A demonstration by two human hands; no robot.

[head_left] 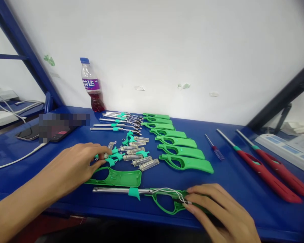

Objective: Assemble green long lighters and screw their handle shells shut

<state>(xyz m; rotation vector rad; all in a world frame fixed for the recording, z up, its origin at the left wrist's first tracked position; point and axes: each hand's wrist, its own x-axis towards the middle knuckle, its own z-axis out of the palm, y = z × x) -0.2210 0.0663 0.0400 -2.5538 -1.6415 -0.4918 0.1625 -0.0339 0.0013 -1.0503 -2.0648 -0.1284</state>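
My left hand [83, 162] pinches a small clear fuel tank [110, 146] at the left of the parts pile. Teal plastic triggers [115, 156] lie right by its fingertips. Below it, a green handle half [128, 178] rests with its hollow inside up. My right hand [220, 206] closes over another open green lighter handle half [164, 210] near the table's front edge, hiding its rear end. A metal lighter tube [111, 190] with a teal piece [134, 193] sits at that half's front. White wires [167, 190] run from the tube to a small igniter [188, 202] at my right fingertips.
Clear tanks [149, 164] lie mid-table, behind them metal tubes with wires [107, 129]. Several green handle halves [197, 165] form a row. Rightward are a screwdriver [218, 153], two red lighters [268, 175] and a power strip [281, 148]. A bottle [92, 87] and phones [27, 133] stand left.
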